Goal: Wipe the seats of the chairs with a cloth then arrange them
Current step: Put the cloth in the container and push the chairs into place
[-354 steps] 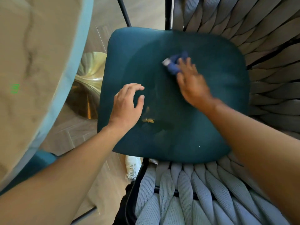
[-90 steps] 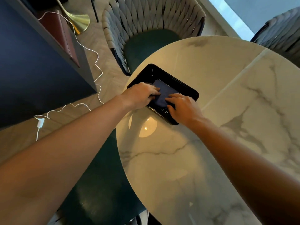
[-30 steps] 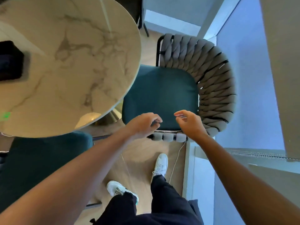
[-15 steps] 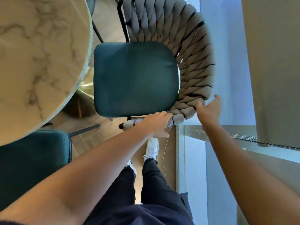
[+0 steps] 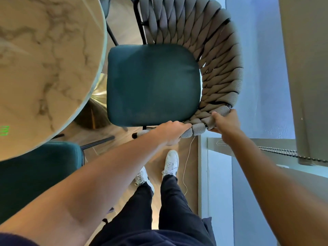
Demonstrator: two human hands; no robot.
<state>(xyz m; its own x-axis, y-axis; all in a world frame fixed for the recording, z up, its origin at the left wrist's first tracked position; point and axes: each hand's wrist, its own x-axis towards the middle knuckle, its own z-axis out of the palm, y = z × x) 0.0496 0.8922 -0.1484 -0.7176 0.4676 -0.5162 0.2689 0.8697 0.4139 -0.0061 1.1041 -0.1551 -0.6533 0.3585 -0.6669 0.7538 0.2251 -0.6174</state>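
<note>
Seen from above: marble bench (image 5: 44, 68) at left, second teal seat (image 5: 35, 174) tucked under its edge. Centre, chair (image 5: 152, 84) with teal seat and grey woven back, just beside bench. Left hand (image 5: 170, 132) and right hand (image 5: 225, 123), both grips clamped on woven armrest (image 5: 198, 128) at near edge.

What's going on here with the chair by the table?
A person stands beside a woven-back chair, looking down on it. Both hands grip its rope-wrapped arm rail: the left hand and the right hand sit side by side on it. The teal seat is bare, with no cloth in view. The chair stands beside the round marble table, apparently about to be repositioned.
</note>
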